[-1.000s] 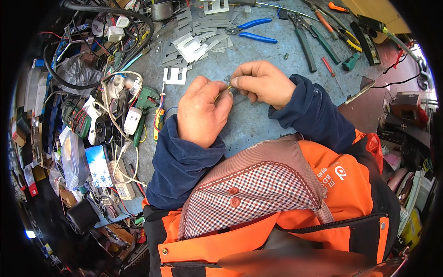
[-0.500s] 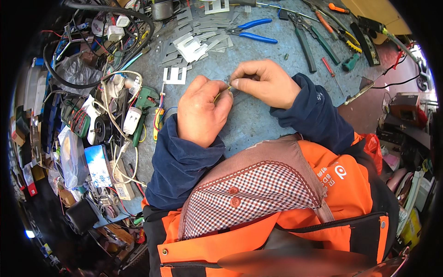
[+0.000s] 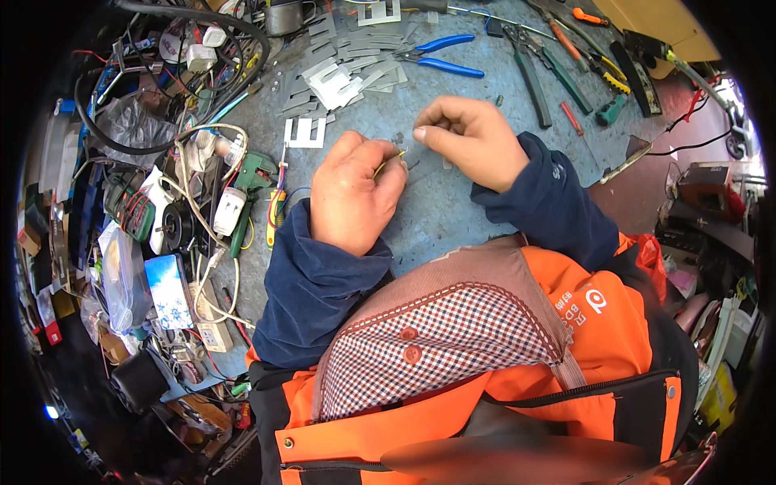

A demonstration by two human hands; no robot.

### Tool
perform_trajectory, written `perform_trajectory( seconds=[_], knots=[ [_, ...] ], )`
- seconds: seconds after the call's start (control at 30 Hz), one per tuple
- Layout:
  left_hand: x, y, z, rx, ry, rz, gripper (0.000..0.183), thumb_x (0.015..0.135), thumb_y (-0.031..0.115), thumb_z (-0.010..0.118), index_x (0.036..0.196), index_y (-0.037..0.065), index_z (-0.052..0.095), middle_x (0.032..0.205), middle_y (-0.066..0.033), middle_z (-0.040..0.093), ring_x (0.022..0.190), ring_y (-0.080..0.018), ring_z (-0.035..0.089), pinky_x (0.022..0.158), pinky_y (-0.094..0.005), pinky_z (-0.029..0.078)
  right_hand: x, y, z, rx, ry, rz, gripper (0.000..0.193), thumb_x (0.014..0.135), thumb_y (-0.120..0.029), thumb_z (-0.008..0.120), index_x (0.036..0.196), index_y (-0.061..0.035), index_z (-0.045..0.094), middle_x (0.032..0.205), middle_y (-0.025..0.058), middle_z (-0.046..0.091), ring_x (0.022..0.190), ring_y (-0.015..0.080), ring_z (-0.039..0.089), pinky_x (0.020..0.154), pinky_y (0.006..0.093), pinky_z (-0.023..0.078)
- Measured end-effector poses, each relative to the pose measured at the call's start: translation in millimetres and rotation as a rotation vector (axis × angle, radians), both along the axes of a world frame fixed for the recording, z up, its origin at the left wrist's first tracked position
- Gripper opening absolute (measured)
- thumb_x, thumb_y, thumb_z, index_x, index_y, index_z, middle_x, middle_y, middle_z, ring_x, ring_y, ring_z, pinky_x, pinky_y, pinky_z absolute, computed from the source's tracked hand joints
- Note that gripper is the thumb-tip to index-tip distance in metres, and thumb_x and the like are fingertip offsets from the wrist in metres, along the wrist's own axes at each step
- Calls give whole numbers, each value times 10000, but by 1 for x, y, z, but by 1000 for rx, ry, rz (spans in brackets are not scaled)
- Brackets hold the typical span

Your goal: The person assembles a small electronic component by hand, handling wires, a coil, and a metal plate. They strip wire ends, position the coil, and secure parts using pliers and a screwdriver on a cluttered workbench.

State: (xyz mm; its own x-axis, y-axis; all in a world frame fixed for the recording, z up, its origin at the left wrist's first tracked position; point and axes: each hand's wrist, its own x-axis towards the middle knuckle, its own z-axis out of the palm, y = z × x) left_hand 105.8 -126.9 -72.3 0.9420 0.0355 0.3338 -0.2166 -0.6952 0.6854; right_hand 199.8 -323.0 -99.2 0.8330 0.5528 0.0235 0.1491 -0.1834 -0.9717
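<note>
My left hand is closed in a pinch over the bench, with a thin yellow wire poking out between thumb and forefinger. A short dark lead sticks out beside it. To the right, my right hand has its fingers curled and thumb pressed against the forefinger, a little apart from the wire. Whatever lies between those fingertips is too small to make out. Beyond the left hand lies an E-shaped metal plate, near a loose heap of similar grey plates.
Blue-handled cutters, green-handled pliers and a red screwdriver lie at the far right of the blue bench. Tangled cables, a white power strip and a phone crowd the left. A metal mug stands far back.
My right hand has drawn slightly away from the left, opening a gap between their fingertips. The left hand stays in place with the yellow wire.
</note>
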Motion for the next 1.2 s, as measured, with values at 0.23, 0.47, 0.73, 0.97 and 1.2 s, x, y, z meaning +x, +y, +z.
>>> perform_trajectory(
  seconds=[0.23,0.47,0.73,0.97,1.2],
  knots=[
    [0,1,-1,6,1,-8,110,866,55,780,973,30,777,869,-149,639,749,-351,672,682,-421,555,-8,-3,0,-33,-625,28,153,876,-17,809,1026,-24,778,953,106,719,776,252,715,670,334,562],
    [1,1,-2,12,4,-13,123,862,49,772,981,23,778,870,-149,639,756,-349,670,691,-419,557,-7,-1,-3,-109,-665,75,157,899,-109,772,1043,-47,767,995,113,720,838,334,717,717,397,592],
    [0,1,-1,-8,18,-15,120,865,46,776,982,20,775,874,-146,640,751,-340,672,687,-410,556,14,2,-9,146,729,223,195,989,-172,698,1072,3,723,810,25,658,606,106,594,516,296,476],
    [0,-1,0,-28,25,0,107,867,43,776,972,22,776,871,-145,636,743,-338,668,679,-408,551,1,-1,-3,69,100,37,165,973,-87,745,1102,10,712,883,26,671,732,81,643,601,256,506],
    [1,1,-2,-8,-1,-16,100,868,45,772,966,27,775,867,-146,636,742,-342,667,681,-413,554,-12,-4,10,-156,-799,105,269,832,14,793,1090,-20,728,957,130,676,796,322,713,685,375,582]
  ],
)
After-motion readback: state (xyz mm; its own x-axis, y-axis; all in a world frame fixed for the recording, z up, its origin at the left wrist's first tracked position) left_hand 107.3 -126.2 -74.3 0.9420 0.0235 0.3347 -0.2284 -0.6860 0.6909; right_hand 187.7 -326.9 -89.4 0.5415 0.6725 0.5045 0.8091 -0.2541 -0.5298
